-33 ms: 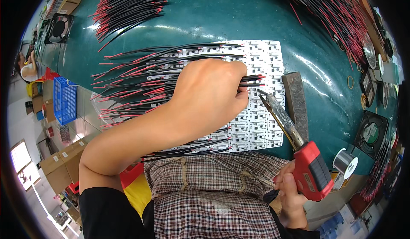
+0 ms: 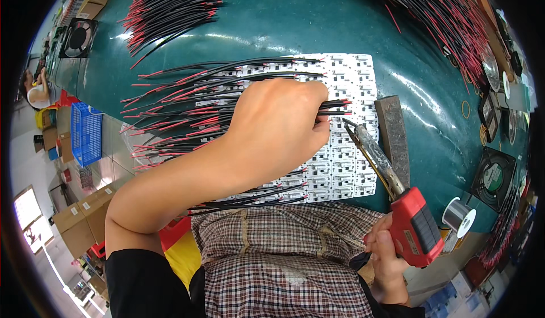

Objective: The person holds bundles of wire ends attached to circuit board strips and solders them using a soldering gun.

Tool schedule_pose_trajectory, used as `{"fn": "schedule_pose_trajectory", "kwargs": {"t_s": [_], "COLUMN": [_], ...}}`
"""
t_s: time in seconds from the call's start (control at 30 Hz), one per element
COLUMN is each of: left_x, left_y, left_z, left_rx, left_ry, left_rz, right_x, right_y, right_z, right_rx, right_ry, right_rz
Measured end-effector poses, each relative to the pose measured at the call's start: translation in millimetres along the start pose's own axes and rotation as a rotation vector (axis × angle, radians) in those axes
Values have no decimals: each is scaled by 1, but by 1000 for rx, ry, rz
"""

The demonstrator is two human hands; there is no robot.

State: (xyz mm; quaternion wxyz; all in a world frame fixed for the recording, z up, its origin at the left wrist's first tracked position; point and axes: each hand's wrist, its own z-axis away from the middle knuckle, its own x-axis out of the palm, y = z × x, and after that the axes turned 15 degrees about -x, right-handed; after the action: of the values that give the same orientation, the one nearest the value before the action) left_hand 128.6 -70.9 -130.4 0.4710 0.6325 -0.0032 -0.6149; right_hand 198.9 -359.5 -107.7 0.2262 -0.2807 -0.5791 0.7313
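My left hand is closed on a few black wires with red ends, which stick out past its fingertips over a white panel of small circuit boards. More black and red wires lie across the panel and fan out to the left, partly under my wrist. At lower right my right hand grips a red soldering gun, its fingers wrapped round the handle. A thin feed tube runs along the gun's metal barrel. Its tip is just below the held wire ends; contact with the panel cannot be made out.
A dark grey bar stands along the panel's right edge. A solder spool and a black fan are farther right. Wire bundles lie at the back left and back right. Beyond the table at left are a blue basket and another person.
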Motion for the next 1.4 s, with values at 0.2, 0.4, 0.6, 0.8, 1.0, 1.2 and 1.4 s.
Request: {"fn": "schedule_pose_trajectory", "kwargs": {"t_s": [0.2, 0.4, 0.6, 0.8, 1.0, 1.2, 1.4], "left_x": [-5, -11, -9, 2, 12, 11, 12], "left_y": [0, -1, 6, 1, -3, -3, -2], "left_z": [0, 4, 16, 28, 26, 26, 25], "left_rx": [-40, 119, 77, 20, 23, 35, 49], "left_ry": [-44, 162, 129, -17, 36, 50, 65], "left_rz": [83, -20, 156, 81, 21, 15, 0], "right_x": [4, 2, -4, -4, -14, -14, -15], "right_y": [-2, 1, -3, -5, 10, 13, 11], "right_z": [-2, 3, 10, 20, 23, 22, 18], "right_rx": [3, -20, -3, 133, 99, 126, 124], "right_ry": [56, 59, 35, 42, -59, -43, -114], "right_rz": [-46, -73, -75, -17, 100, 88, 123]}}
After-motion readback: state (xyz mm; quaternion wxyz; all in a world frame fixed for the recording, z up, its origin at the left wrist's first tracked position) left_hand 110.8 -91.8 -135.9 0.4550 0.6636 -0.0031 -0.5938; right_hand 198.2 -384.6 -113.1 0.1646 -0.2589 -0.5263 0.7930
